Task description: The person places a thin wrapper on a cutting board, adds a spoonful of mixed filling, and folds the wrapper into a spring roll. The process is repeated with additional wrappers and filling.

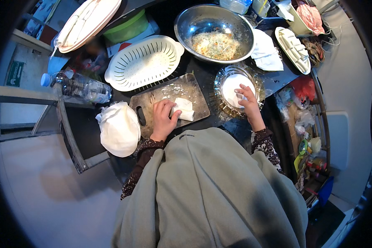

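My left hand [164,119] holds the left end of a white wrapper roll [183,109] on a worn cutting board [190,90]. The thumb lies along the near side of the roll, and a loose flap shows at its right. My right hand [248,100] is over a clear bowl [222,79] of white paste or liquid [232,88]. Its fingers are apart and grip nothing; whether a fingertip touches the white stuff, I cannot tell. Left of the board sits a stack of round thin wrappers [119,130]. Beyond the clear bowl, a steel bowl [183,29] contains shredded vegetable filling [217,45].
A white slotted basket [144,63] stands behind the board. On the left lies a plastic bottle [83,87] with a blue cap. Folded white cloth or paper [268,51] and a dish of wrapped rolls [293,49] are at the right. An oval tray [86,23] is at upper left.
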The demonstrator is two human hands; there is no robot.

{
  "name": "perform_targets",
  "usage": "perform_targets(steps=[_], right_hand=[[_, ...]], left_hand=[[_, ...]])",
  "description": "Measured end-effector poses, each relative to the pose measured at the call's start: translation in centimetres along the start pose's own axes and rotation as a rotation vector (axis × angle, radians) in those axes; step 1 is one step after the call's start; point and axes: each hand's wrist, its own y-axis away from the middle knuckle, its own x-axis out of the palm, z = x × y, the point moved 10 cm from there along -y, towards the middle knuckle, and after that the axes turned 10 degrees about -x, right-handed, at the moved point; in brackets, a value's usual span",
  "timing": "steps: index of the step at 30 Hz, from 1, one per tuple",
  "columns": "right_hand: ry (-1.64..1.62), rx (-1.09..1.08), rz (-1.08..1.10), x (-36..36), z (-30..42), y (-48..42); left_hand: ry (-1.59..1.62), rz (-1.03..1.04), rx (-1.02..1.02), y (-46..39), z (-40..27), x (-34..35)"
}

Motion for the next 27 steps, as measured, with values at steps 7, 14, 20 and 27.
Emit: perform_targets(steps=[7,14,20,27], right_hand=[[-0.029,-0.279,0.312,8.9,8.2,-1.1],[0.602,-0.743,0.514,19.4,13.8,0.0],[0.8,-0.769,0.563,18.0,14.5,0.0],[0.742,-0.837,0.49,19.3,14.4,-0.1]], left_hand=[[-0.005,-0.006,0.012,-0.1,-0.2,0.0],[-0.038,-0.045,0.028,-0.1,-0.4,-0.4],[-0.033,-0.058,0.013,-0.1,-0.2,-0.5],[-0.028,-0.058,0.02,-0.2,-0.1,-0.3]])
